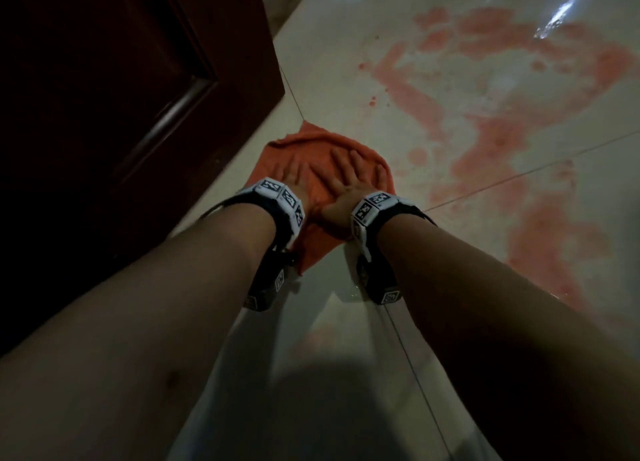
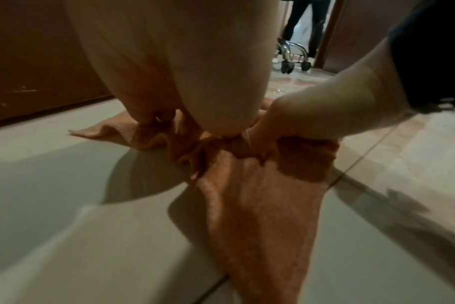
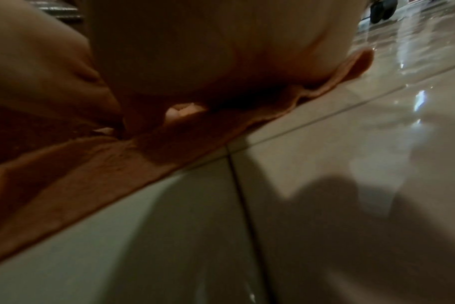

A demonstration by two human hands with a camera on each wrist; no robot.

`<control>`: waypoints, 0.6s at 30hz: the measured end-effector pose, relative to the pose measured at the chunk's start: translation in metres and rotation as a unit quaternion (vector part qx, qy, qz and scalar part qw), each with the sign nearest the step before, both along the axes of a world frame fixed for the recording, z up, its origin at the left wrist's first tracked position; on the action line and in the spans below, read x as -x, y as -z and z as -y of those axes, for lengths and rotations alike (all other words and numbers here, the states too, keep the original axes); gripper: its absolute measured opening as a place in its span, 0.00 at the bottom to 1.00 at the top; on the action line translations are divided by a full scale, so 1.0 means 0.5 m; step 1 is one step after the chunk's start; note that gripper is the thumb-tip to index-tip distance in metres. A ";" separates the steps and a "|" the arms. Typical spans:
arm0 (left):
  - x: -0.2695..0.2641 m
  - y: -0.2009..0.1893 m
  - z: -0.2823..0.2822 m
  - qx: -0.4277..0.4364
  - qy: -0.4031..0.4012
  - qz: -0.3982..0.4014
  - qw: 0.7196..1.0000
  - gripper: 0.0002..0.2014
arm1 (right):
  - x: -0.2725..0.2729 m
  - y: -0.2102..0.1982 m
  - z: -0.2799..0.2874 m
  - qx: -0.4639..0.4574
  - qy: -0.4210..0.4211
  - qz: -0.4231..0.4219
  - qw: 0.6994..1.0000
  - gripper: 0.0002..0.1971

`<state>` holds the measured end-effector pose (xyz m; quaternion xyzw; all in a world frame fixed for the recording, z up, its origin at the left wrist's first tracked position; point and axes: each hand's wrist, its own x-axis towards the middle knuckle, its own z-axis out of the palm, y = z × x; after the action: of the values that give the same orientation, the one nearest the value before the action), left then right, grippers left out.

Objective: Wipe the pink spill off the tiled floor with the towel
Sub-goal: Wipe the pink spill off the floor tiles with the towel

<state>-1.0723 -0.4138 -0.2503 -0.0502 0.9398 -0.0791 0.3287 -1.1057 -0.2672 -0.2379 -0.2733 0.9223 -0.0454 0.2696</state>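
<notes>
An orange towel lies bunched on the pale tiled floor, close to the door's corner. My left hand and right hand lie side by side on it, fingers spread and straight, palms pressing down. The pink spill smears across the tiles to the right of the towel and beyond it, apart from the towel. The left wrist view has my left palm on the creased towel, with the right hand beside it. In the right wrist view my right palm covers the towel.
A dark wooden door stands right along the left side. Dark grout lines cross the glossy, wet-looking tiles. Far off in the left wrist view are a chair's castor base and a person's legs in a doorway.
</notes>
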 end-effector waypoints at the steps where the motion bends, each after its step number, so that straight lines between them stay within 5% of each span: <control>1: 0.001 -0.001 0.004 -0.007 -0.023 0.000 1.000 0.49 | 0.000 0.002 0.000 0.003 -0.001 0.001 1.000 0.42; 10: -0.019 -0.065 -0.037 -0.034 -0.017 -0.053 0.998 0.38 | -0.007 -0.002 -0.002 0.010 0.011 -0.004 1.000 0.42; 18: -0.012 -0.068 -0.028 0.001 0.011 0.012 1.000 0.39 | -0.036 0.001 -0.005 0.005 0.044 0.004 0.999 0.37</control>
<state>-1.0663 -0.3999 -0.2164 -0.0394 0.9362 -0.0841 0.3388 -1.0878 -0.2647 -0.2383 -0.2338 0.9319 -0.0630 0.2699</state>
